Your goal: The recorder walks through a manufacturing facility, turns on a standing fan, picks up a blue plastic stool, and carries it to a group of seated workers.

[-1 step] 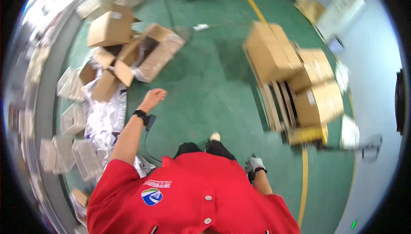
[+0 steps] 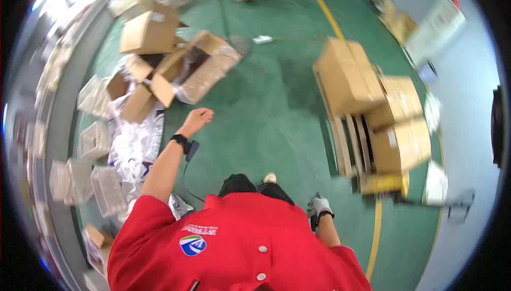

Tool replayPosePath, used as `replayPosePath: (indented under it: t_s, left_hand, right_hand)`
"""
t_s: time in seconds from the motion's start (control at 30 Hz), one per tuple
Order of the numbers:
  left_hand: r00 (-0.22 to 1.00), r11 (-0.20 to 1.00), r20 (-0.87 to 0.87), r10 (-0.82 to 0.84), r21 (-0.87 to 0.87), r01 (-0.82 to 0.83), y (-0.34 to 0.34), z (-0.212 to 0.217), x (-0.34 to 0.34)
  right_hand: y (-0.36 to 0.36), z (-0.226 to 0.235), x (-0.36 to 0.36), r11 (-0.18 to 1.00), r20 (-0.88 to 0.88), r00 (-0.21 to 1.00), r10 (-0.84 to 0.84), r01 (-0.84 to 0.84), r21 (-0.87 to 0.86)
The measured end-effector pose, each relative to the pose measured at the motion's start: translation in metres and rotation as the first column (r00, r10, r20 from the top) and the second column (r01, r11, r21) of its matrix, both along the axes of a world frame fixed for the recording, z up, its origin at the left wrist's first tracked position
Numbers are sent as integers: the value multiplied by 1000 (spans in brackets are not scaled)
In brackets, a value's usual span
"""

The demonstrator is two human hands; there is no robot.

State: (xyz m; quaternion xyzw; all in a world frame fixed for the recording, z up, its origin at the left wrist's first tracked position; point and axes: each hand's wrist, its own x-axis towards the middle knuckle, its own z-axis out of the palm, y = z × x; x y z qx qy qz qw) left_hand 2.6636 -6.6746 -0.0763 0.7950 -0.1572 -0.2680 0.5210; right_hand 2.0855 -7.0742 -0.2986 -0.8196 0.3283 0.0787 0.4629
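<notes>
My bare left hand (image 2: pixel 198 121) hangs in front of me over the green floor, fingers loosely curled together, with nothing visible in it. A black band with a small dark device (image 2: pixel 192 150) is on that wrist, and a cable runs from it toward my body. Nearest to this hand are the open cardboard boxes (image 2: pixel 139 104) at the left. My right hand (image 2: pixel 320 204), in a pale glove with dark fingertips, is low at my right side. Its fingers are partly hidden and blurred; I see no held object. A dark band circles that wrist too.
At the right, cardboard cartons (image 2: pixel 348 78) stand on a wooden pallet (image 2: pixel 337 144) over a yellow pallet jack (image 2: pixel 383 183). White plastic baskets (image 2: pixel 109 190) and a shiny white sheet (image 2: pixel 133 142) line the left. A long open carton (image 2: pixel 210 73) lies ahead. A yellow line (image 2: pixel 375 238) marks the floor.
The surroundings have shifted slightly rightward in the view, with the boxes ahead and the pallet a little lower. My left hand appears slightly farther right; both hands keep much the same pose.
</notes>
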Motion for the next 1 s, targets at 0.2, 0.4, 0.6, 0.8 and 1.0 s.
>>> replayPosePath:
  t_s: [0.2,0.4,0.6,0.8,1.0]
  left_hand:
    - [974,986,180,137,65,-151,-71,60,199]
    - [926,960,253,279,-47,-277,-162,87,457]
    - [777,943,567,274,0,-332,-254,99,721]
    - [540,852,788,296,37,-522,-356,159,910]
    - [247,565,969,25,190,-803,-419,176,995]
  right_hand:
    - [-154,100,345,967,-306,934,-184,228,116]
    - [-219,133,547,990,-175,975,-140,138,-21]
    - [-248,163,621,982,-557,826,-86,164,92]
    - [-346,140,705,929,-435,862,-261,347,130]
    - [-482,136,878,967,-462,871,-170,237,92]
